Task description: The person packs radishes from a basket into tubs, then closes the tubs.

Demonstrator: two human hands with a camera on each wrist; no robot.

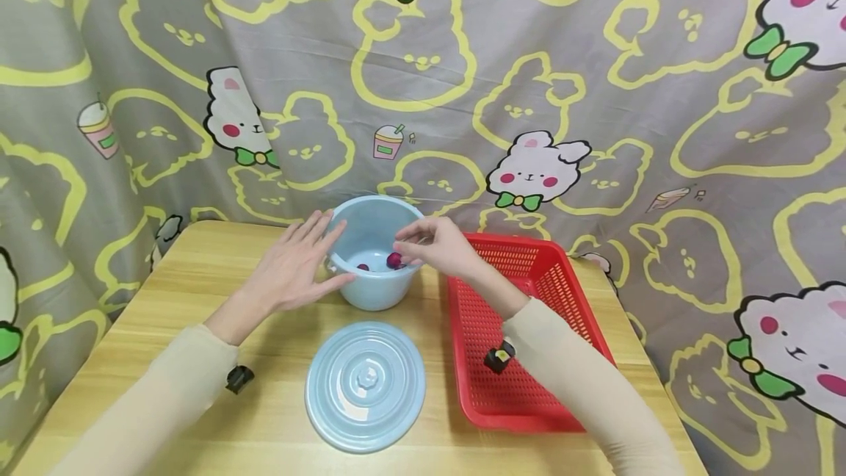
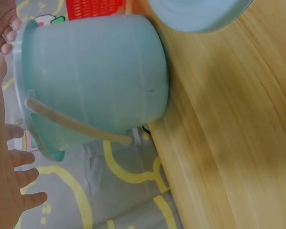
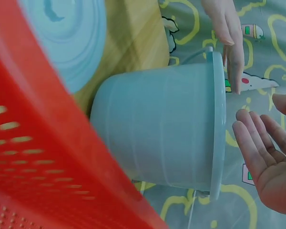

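A light blue bucket [image 1: 375, 294] stands upright near the back of the table. Inside it show a dark red roundish thing [image 1: 394, 261] and part of a second small red thing [image 1: 363, 267], both too small to name. My right hand [image 1: 439, 247] hovers over the bucket's right rim; in the right wrist view its fingers [image 3: 257, 148] are relaxed and hold nothing. At the bucket's left rim my left hand [image 1: 291, 267] has its fingers spread and straight, also without anything in it; whether it touches the rim I cannot tell.
The round blue lid [image 1: 337, 395] lies knob up in front of the bucket. To the right is a red perforated basket [image 1: 465, 380], with my right forearm across it. A patterned curtain [image 1: 423, 42] hangs behind the wooden table [image 1: 264, 395].
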